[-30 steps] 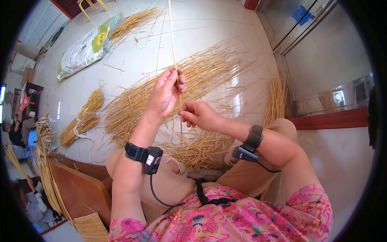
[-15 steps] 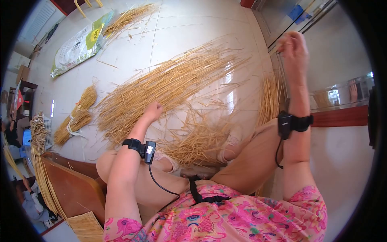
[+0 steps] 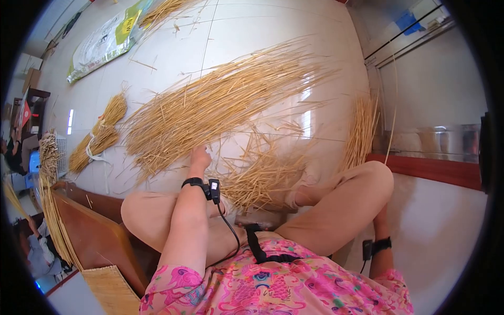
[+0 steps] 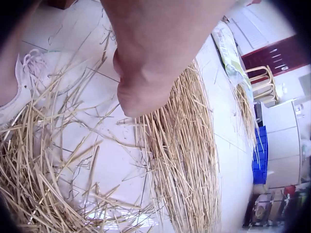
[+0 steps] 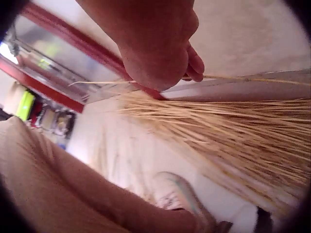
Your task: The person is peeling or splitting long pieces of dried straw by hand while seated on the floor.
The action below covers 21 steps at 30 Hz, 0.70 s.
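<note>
In the right wrist view my right hand (image 5: 160, 56) pinches one long, thin straw stalk (image 5: 233, 78) over a bundle of straw (image 5: 228, 121) beside the wall. My right knee hides that hand in the head view, where the stalk (image 3: 392, 113) rises past the knee. My left hand (image 3: 200, 157) hangs with loosely curled fingers near the lower edge of a broad layer of straw (image 3: 210, 102). The left wrist view shows the left hand (image 4: 146, 92) from behind, overlapping this straw (image 4: 187, 136), and no stalk sticks out of it.
Short loose straw (image 3: 257, 181) lies between my shoes. A tied straw bundle (image 3: 102, 131) and a printed sack (image 3: 105, 42) lie at the left. A brown wooden board (image 3: 97, 231) stands by my left leg. A metal-framed door (image 3: 436, 89) closes off the right side.
Both hands were together on a stalk, then parted. My right hand swung up to the right, then down behind the right knee with a stalk. My left hand dropped towards the straw layer.
</note>
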### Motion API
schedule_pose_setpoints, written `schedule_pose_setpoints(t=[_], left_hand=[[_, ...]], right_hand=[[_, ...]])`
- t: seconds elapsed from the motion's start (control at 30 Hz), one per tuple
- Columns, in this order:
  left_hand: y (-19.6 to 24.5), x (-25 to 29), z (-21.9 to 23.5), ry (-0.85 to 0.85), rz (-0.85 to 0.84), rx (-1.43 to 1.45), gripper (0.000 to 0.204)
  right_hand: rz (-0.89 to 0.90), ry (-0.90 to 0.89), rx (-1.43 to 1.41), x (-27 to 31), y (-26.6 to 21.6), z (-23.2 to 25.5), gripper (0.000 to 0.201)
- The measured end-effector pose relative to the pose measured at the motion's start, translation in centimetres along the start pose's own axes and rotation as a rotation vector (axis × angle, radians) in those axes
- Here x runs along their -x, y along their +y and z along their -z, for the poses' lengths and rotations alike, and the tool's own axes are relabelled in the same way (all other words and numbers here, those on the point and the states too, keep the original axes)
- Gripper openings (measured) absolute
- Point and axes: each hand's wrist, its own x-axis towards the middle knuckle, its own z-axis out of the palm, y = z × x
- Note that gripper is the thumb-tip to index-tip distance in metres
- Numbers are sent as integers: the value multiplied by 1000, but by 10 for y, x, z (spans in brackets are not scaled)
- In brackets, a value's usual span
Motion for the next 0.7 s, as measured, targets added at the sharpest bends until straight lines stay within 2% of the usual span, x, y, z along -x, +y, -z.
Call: schedule_pose_setpoints(t=[0.07,0.13,0.23,0.33,0.43,0.57,0.6,0.67,0.7], left_hand=[[-4,-7,-8,100,96,73,34],[-17,-26,-22,144,97,90,31],[-11,-26,-14,175,64,123,25],[11,-15,4,198,10,171,21],[12,-28,-4,246,-61,166,22],[18,-39,-7,281,-101,145,22],[21,-41,-6,287,-108,144,22],[25,-41,-3,295,-120,143,20],[26,-43,-3,299,-142,123,21]], right_hand=[[-311,-176,120,46,37,-10,39],[-198,-242,350,85,65,-19,32],[-372,-310,334,128,92,-29,36],[-97,-582,658,145,109,-27,37],[-184,-184,213,127,132,-31,38],[-168,35,280,14,62,14,37],[-283,134,37,-20,40,24,33],[-416,247,-328,-83,-59,52,28],[-433,263,-451,-108,-130,61,25]])
